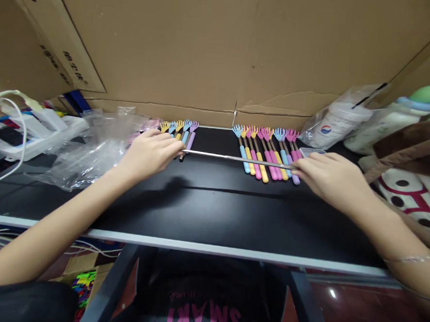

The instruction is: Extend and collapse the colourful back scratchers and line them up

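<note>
A thin telescopic metal rod (233, 157) is stretched level between my two hands, above the black table. My left hand (152, 150) is closed around its left end, and my right hand (330, 178) pinches the thicker right end. Both ends of the rod are hidden by my fingers. Behind it, a row of hand-shaped back scratchers (272, 169) lies to the right of the middle, with pink, yellow, blue and purple heads and grips. A smaller group of back scratchers (190, 141) lies just beyond my left hand, partly covered by it.
Clear plastic bags (88, 148) and a white power strip (38, 133) with cables lie at the left. A bagged cup (335, 127), a bottle (388, 125) and a cloth bag (413, 192) stand at the right. A cardboard wall (171, 46) closes off the back.
</note>
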